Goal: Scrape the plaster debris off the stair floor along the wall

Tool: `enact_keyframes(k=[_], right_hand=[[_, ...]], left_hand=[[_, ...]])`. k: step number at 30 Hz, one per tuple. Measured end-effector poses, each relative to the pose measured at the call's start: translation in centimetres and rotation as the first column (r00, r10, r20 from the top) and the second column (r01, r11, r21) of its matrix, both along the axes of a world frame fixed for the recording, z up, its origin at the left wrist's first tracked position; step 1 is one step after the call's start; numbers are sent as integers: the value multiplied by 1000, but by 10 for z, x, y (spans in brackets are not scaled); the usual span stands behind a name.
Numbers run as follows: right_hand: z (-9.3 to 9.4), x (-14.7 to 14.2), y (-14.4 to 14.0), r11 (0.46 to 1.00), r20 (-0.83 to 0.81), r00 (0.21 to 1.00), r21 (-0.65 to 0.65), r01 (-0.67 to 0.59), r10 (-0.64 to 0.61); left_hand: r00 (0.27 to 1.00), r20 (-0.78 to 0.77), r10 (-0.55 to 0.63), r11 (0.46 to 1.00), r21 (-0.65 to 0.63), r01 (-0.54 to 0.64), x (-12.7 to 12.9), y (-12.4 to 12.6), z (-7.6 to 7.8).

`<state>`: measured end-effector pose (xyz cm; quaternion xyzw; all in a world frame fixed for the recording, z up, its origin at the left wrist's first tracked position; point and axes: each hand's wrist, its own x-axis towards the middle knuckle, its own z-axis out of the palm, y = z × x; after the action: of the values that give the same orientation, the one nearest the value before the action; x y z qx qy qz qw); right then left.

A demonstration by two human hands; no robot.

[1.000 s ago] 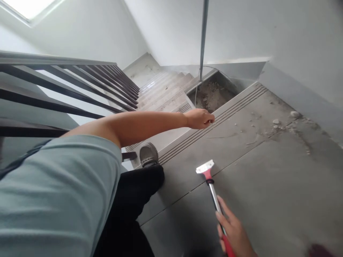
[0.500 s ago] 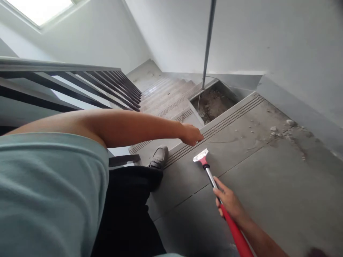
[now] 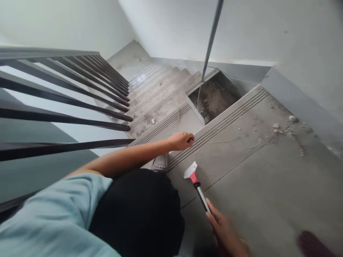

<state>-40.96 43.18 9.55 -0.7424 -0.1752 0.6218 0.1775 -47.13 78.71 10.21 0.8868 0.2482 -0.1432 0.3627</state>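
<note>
Right hand point(image 3: 226, 232) makes the working grip, its fingers wrapped around the metal shaft of a scraper point(image 3: 197, 185) low in the view. From that grip the tool runs up and to the left across the grey floor tile point(image 3: 268, 185), ending in a red head with a pale, flat blade point(image 3: 189, 169) that rests on the tile just short of the grooved stair edge point(image 3: 214, 126). Left hand point(image 3: 182, 140) lies farther up, curled loosely with its fingers down on that grooved edge, holding nothing; blade and left hand are near each other but apart. A grey shoe point(image 3: 160, 162) shows just below that hand. Beyond the edge sits a sunken recess point(image 3: 214, 98) filled with dusty rubble, a thin pole point(image 3: 211, 39) rising from its corner. Crumbs of debris point(image 3: 284, 128) are scattered by the wall. Dark railings point(image 3: 66, 92) line the descending steps.
</note>
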Motion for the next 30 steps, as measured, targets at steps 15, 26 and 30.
enact_keyframes(k=[15,26,30], right_hand=[[1,-43,21,993,55,993,-53,103,-100],[2,-66,94,783,14,791,-132,608,-612],[10,-83,95,693,-22,703,-195,695,-711]], left_hand=[[733,84,675,545,-726,-420,45,-7,-9],[671,-20,741,372,-819,-436,60,0,-16],[654,-6,757,373,-817,-439,57,6,-17]])
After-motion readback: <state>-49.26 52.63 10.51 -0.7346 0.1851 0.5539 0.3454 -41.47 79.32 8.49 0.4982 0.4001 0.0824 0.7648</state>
